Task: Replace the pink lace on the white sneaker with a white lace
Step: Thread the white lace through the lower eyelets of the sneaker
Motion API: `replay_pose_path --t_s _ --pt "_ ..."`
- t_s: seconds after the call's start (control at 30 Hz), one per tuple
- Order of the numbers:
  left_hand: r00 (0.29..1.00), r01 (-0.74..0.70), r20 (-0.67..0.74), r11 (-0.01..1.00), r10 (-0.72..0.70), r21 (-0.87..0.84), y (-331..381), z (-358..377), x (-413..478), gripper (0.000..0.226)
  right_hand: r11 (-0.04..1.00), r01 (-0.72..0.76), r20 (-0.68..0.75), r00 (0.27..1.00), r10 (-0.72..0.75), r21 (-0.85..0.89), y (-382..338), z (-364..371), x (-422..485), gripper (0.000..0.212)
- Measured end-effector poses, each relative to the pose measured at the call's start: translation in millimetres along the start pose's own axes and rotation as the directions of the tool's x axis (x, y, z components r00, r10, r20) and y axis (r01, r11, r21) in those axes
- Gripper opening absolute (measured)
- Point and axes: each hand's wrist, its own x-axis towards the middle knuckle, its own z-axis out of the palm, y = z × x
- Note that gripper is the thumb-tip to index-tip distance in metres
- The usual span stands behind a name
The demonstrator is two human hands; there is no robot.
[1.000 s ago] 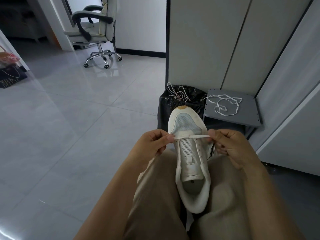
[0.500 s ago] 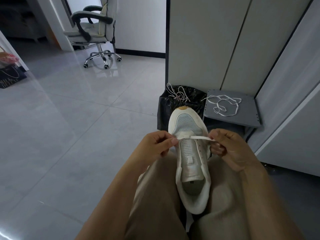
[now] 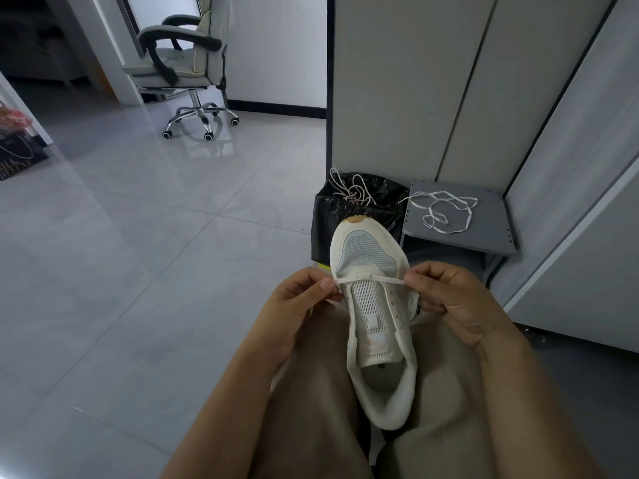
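Observation:
The white sneaker [image 3: 375, 326] lies on my lap between my thighs, toe pointing away from me. A white lace [image 3: 368, 279] runs straight across its lowest eyelets near the toe. My left hand [image 3: 301, 302] pinches the lace's left end beside the shoe. My right hand [image 3: 449, 299] pinches the right end at the shoe's other side. The pink lace [image 3: 351, 191] lies bunched on a black bin bag beyond the toe. Another white lace [image 3: 442, 210] lies loose on a grey stool.
A black bin bag [image 3: 340, 216] stands just past the sneaker's toe. The grey stool [image 3: 460, 233] sits to its right against white cabinet doors [image 3: 449, 98]. An office chair [image 3: 183, 67] stands far left on the tiled floor [image 3: 138, 254].
Both hands have kept their pinch on the lace ends. The right hand dipped slightly and the lace across the eyelets now looks drawn thinner and tighter.

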Motion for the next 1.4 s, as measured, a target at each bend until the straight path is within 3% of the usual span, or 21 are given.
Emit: replay_pose_path --t_s 0.27,0.37,0.53,0.63,0.7,0.83,1.07,1.3,1.4 --pt "0.994 -0.084 -0.091 0.968 0.064 -0.238 -10.7 1.6 -3.4 0.022 1.000 0.018 -0.038 0.999 -0.018 0.023 -3.1 15.7 -0.1 0.057" --pt "0.993 -0.095 -0.092 0.970 0.076 -0.225 -13.0 1.5 -3.7 0.021 0.998 0.032 -0.105 0.994 -0.027 0.050 -4.4 19.5 -1.4 0.056" --pt "0.991 -0.122 -0.079 0.982 0.111 -0.144 -16.2 2.0 -4.0 0.022 0.993 0.067 -0.151 0.987 -0.052 0.100 -8.1 25.7 -3.8 0.019" --pt "0.988 -0.131 -0.101 0.973 0.113 -0.191 -15.5 1.2 -5.0 0.022 0.995 0.042 -0.088 0.996 -0.033 0.093 -7.8 20.9 -4.5 0.033" --pt "0.987 -0.134 -0.121 0.961 0.107 -0.242 -14.4 1.2 -5.8 0.023 1.000 0.006 -0.055 0.998 -0.006 0.008 -8.8 17.8 -6.8 0.045" --pt "0.985 -0.138 -0.142 0.941 0.098 -0.310 -14.0 0.4 -6.3 0.026 0.995 -0.041 -0.090 0.995 0.033 -0.088 -12.9 22.2 -10.1 0.018" --pt "0.983 -0.160 -0.149 0.908 0.109 -0.388 -16.8 -1.9 -4.9 0.023 0.987 0.069 -0.176 0.980 -0.094 -0.144 -15.2 38.2 -9.4 0.006" --pt "0.975 -0.179 -0.204 0.840 0.083 -0.512 -20.3 -4.7 -2.2 0.023 0.938 0.117 -0.191 0.964 -0.187 -0.328 -10.0 45.9 -6.5 0.005" --pt "0.970 -0.182 -0.236 0.826 0.062 -0.533 -19.8 -4.2 -1.8 0.022 0.924 0.116 -0.192 0.962 -0.196 -0.364 -10.6 44.8 -5.0 0.014"
